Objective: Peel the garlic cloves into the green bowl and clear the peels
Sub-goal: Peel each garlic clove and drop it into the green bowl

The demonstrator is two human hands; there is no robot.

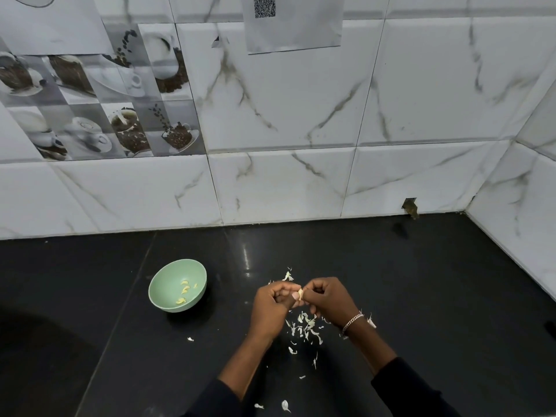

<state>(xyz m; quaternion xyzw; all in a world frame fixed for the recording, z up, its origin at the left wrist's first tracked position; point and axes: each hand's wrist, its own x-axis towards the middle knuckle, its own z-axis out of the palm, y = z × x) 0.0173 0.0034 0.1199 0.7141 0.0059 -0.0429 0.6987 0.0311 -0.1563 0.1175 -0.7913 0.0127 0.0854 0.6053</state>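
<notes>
Black glossy surface (421,281) carries a green bowl (165,284) at the left, with a few peeled cloves (184,291) lying inside. To its right the left hand (272,302) and right hand (326,299) meet, each grip closed in a fingertip pinch on one garlic clove (299,294). Papery peels (304,325) lie scattered beneath and around the hands, apart from the bowl.
</notes>
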